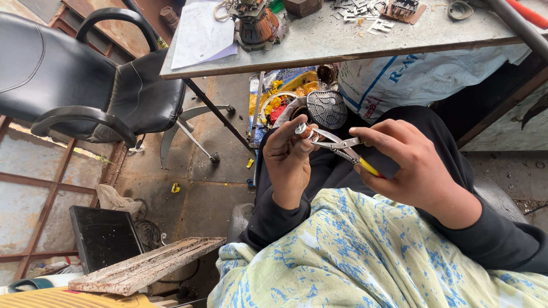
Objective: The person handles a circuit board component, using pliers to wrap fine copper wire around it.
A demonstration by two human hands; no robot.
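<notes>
Right over your lap, dead centre of the view, your left hand (pixel 289 157) is pinching a small coppery metal part (pixel 304 131) between thumb and fingertips, so that hand is closed on it. At about 3 o'clock from the part, your right hand (pixel 411 165) is wrapped around a pair of pliers (pixel 341 147) with a yellow grip, and the steel nose points toward 9 o'clock, right up against the part. Can't really tell if the tips are actually biting it or just touching, it's too small.

Just past your hands at 12 o'clock there's a round mesh cover (pixel 326 109) sitting low under the bench (pixel 342 45). On the bench top you've got a copper-wound motor core (pixel 257 25) toward 11 o'clock, a sheet of paper (pixel 200 34) beside it, and a scatter of little metal laminations (pixel 365 14) at 12 to 1 o'clock. A white printed sack (pixel 422 77) hangs under the bench edge at 1 o'clock.

Off at 10 o'clock is a black office chair (pixel 80 85), well clear of you. Down at 8 o'clock a chipped board (pixel 148 265) lies on the floor next to a dark flat panel (pixel 103 236).
</notes>
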